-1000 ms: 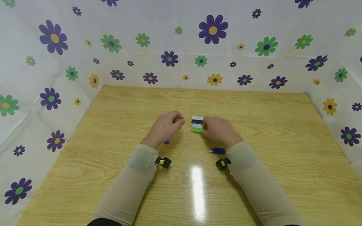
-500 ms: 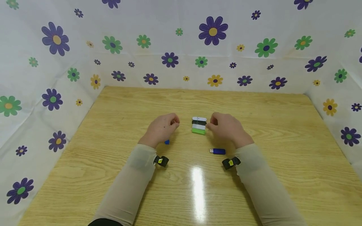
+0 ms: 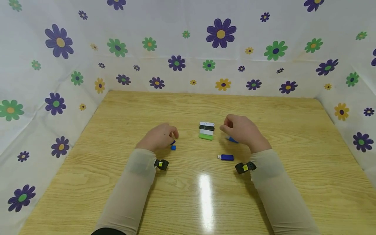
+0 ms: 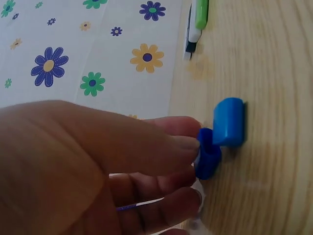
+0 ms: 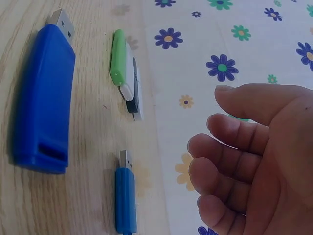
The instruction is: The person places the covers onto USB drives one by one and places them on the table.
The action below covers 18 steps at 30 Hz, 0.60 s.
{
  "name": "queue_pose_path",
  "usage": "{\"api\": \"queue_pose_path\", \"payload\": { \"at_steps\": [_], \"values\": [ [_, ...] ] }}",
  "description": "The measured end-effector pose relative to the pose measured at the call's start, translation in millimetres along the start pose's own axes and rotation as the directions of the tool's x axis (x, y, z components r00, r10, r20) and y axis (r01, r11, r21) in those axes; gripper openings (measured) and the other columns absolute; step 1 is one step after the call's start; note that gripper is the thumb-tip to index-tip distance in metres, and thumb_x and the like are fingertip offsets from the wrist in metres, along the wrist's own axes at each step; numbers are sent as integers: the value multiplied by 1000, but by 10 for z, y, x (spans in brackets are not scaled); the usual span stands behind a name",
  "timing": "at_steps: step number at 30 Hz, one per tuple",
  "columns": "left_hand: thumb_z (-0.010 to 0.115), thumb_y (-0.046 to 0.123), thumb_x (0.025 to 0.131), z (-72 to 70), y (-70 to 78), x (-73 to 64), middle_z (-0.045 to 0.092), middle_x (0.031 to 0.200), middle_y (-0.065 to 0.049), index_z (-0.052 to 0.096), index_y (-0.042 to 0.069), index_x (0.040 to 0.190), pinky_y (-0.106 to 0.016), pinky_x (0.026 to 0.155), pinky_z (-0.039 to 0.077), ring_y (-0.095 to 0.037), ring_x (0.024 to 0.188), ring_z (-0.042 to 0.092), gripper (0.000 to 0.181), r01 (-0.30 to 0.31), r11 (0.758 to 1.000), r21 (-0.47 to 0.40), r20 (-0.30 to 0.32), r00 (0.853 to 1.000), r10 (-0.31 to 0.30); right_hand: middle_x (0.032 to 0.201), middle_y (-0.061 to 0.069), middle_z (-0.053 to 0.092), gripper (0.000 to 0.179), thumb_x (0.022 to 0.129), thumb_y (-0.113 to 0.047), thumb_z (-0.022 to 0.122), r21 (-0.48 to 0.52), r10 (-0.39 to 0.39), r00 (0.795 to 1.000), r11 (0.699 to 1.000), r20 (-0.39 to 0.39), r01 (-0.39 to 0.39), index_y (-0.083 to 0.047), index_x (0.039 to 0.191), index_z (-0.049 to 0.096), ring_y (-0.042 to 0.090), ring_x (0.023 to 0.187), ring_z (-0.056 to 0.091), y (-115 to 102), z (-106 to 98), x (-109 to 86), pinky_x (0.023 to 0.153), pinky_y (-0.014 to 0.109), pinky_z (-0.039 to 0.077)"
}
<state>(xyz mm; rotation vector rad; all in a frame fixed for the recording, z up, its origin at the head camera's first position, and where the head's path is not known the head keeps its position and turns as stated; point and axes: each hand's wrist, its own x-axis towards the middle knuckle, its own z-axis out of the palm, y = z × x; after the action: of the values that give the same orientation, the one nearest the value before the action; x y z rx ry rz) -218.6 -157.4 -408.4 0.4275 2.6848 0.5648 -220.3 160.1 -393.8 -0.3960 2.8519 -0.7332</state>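
My left hand [image 3: 158,137] reaches down at the left of the table, fingers bent, thumb and index apart. In the left wrist view its fingertips are right at a dark blue cap [image 4: 209,154]; a lighter blue cap [image 4: 229,121] lies beside that one. My right hand [image 3: 242,129], loosely curled, holds nothing. Beneath it lies a light blue USB stick [image 5: 126,198], partly hidden in the head view. A dark blue USB stick [image 3: 226,157] lies nearer me, its metal plug bare. Between the hands, several sticks form a neat row: white [image 3: 207,124], black [image 3: 207,128], white and green [image 3: 206,137].
The wooden table [image 3: 141,104] is bordered at the back and sides by a white flowered cloth [image 3: 194,45]. Dark straps with small yellow-marked buckles [image 3: 161,164] sit at both wrists. A bright light reflection [image 3: 206,199] shows on the near tabletop.
My right hand has let go of the row's right end and moved away to the right, revealing the light blue stick. My left hand has moved left and down toward the blue caps.
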Motion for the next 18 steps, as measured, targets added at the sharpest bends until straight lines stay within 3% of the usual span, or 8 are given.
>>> {"api": "queue_pose_path", "payload": {
  "at_steps": [5,9,18],
  "values": [
    [55,3,95,6,-56,-24,67,114,-8,71,15,107,-42,82,51,-26,98,61,24,-22,1000,-10,34,999,22,79,3,59,23,101,-36,62,-12,-21,1000,1000,19,21,-13,96,61,21,70,53,-22,-2,-14,65,37,43],
    [55,7,98,4,-60,-33,67,108,-4,69,15,104,-42,82,49,-24,91,58,17,-6,1000,-7,56,998,6,81,3,60,23,101,-35,62,-14,-49,997,999,51,50,-13,97,62,21,72,54,-7,-26,-41,66,38,45],
    [61,21,103,15,-38,-54,65,100,-1,64,14,103,-38,79,46,-22,86,55,8,16,1000,18,29,999,-17,81,2,60,25,102,-38,61,6,-72,992,997,101,71,-13,98,62,22,74,54,7,-134,-87,68,38,46]
  ]
}}
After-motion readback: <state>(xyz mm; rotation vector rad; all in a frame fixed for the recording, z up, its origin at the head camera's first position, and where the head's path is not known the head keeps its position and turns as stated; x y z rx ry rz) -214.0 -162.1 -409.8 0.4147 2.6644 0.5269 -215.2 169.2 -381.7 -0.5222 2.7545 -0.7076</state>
